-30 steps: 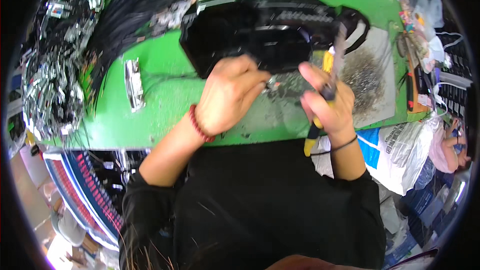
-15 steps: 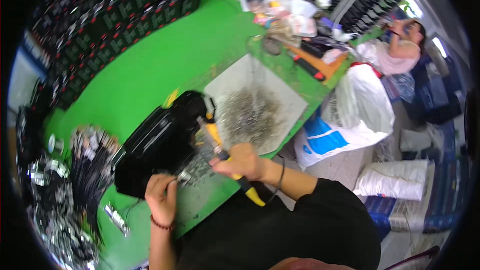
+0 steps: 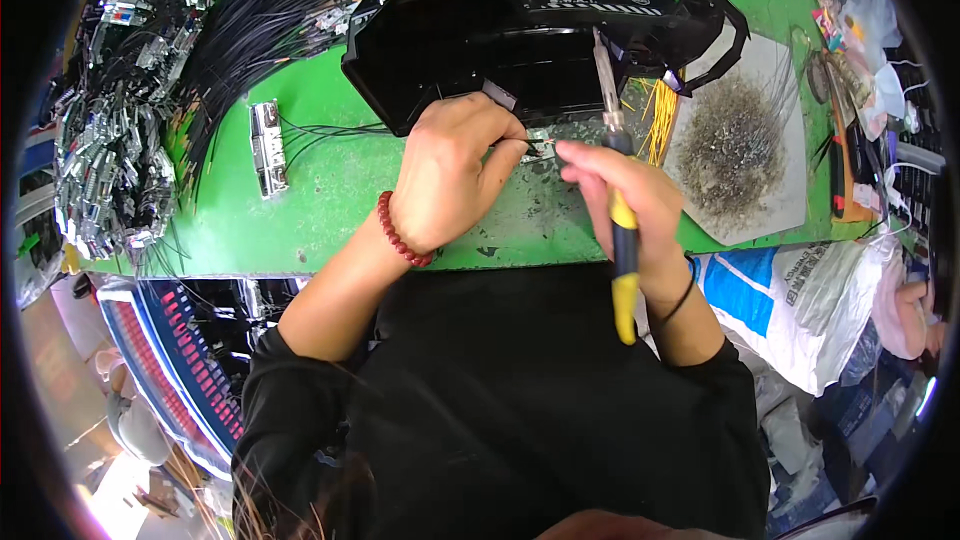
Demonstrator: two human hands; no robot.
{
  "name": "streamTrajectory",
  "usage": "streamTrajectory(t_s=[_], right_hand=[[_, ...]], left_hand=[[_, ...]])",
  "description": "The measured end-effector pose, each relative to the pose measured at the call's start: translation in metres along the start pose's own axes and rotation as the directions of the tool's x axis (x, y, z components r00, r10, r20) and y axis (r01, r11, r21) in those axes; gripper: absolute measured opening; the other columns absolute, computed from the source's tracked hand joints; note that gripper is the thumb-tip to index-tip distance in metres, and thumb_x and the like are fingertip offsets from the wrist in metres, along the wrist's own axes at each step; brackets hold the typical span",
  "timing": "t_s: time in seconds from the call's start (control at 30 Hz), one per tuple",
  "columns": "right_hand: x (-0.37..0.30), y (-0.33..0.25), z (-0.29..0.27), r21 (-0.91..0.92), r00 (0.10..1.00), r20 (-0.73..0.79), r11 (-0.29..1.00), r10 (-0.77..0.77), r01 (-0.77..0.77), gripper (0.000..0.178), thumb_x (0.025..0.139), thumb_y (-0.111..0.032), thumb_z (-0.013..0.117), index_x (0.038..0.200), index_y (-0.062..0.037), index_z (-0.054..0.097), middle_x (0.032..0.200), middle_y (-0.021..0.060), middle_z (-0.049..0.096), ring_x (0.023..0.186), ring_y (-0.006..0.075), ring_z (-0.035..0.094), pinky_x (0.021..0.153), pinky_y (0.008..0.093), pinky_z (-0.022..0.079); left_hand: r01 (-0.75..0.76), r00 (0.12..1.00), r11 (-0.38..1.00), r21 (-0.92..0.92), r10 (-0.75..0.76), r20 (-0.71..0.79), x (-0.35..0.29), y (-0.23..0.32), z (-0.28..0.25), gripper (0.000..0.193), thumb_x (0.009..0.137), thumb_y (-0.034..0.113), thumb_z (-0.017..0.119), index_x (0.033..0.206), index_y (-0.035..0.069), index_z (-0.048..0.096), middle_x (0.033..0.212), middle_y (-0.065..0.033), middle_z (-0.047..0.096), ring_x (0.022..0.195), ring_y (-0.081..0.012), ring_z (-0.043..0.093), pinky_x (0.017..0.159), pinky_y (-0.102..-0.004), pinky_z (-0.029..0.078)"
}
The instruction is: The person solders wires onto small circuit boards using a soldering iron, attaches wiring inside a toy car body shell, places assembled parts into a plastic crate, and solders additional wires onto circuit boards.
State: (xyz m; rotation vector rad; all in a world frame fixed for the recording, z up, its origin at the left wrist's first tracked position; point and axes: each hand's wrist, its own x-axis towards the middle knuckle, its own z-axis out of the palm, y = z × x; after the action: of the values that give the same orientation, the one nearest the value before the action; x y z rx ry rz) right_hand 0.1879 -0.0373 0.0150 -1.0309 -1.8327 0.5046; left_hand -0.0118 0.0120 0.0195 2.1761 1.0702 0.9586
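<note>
My right hand [image 3: 640,200] holds a soldering iron [image 3: 625,245] with a black and yellow handle, its metal tip directed away from me over a black plastic shell [image 3: 440,35]. The thumb and fingertips of that hand reach toward a small circuit board [image 3: 541,143] at the shell's near edge. On the board's left side, my left hand [image 3: 450,170] is closed in a pinch on a thin black wire [image 3: 530,147]. Dark wires run from beneath the shell to a silver module [image 3: 267,150] on the green table [image 3: 340,195].
At the left lie a heap of silver modules [image 3: 130,110] and a bundle of black wires [image 3: 235,40]. Yellow wires [image 3: 657,120] sit right of the shell, beside a pale board [image 3: 730,225] bearing metallic scraps [image 3: 730,145]. A white bag [image 3: 800,300] stands past the table's near edge.
The view has turned, bringing the table's near edge level. My right hand has come nearer my left at the small circuit board, still holding the soldering iron, now more upright in view.
</note>
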Motion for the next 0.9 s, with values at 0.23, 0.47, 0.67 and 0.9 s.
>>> streamTrajectory(t_s=[0.23,0.47,0.67,0.9], right_hand=[[0.005,0.004,0.023,0.045,0.989,-0.120,0.995,0.090,-0.085,0.034,0.074,0.010,0.071,0.105,-0.0001,0.059,0.094,0.0141,0.068,0.072,0.0175,0.067,0.062,0.0266,0.055],[0.003,0.010,0.016,0.105,0.980,-0.085,0.980,0.180,-0.171,0.026,0.080,0.012,0.064,0.104,0.0035,0.059,0.094,0.0160,0.067,0.078,0.0191,0.068,0.068,0.0284,0.058],[-0.003,0.010,0.020,0.169,0.981,-0.125,0.977,0.149,-0.127,0.030,0.074,0.010,0.071,0.101,0.0007,0.062,0.093,0.0137,0.071,0.077,0.0202,0.070,0.066,0.0273,0.056],[-0.001,0.011,0.021,0.159,0.982,-0.163,0.985,0.093,-0.067,0.032,0.072,0.011,0.070,0.102,-0.0002,0.062,0.091,0.0121,0.071,0.068,0.0184,0.068,0.058,0.0260,0.053]], left_hand=[[-0.039,0.999,0.999,-0.029,0.040,0.011,-0.002,0.000,0.002,0.011,0.072,0.008,0.071,0.077,0.006,0.062,0.074,-0.0082,0.059,0.071,-0.0285,0.059,0.069,-0.0388,0.045],[0.002,0.999,1.000,0.003,-0.002,-0.039,0.001,0.000,0.005,0.010,0.073,0.008,0.071,0.077,0.007,0.062,0.072,-0.0065,0.059,0.069,-0.0274,0.059,0.070,-0.0378,0.045],[0.037,0.999,0.999,0.021,-0.037,-0.015,-0.001,0.001,0.003,0.008,0.075,0.008,0.069,0.075,0.006,0.062,0.071,-0.0070,0.060,0.068,-0.0265,0.060,0.067,-0.0376,0.045],[0.045,0.999,0.999,0.015,-0.045,0.030,-0.001,0.003,0.003,0.005,0.077,0.006,0.068,0.078,0.004,0.064,0.073,-0.0078,0.062,0.071,-0.0273,0.060,0.068,-0.0369,0.044]])
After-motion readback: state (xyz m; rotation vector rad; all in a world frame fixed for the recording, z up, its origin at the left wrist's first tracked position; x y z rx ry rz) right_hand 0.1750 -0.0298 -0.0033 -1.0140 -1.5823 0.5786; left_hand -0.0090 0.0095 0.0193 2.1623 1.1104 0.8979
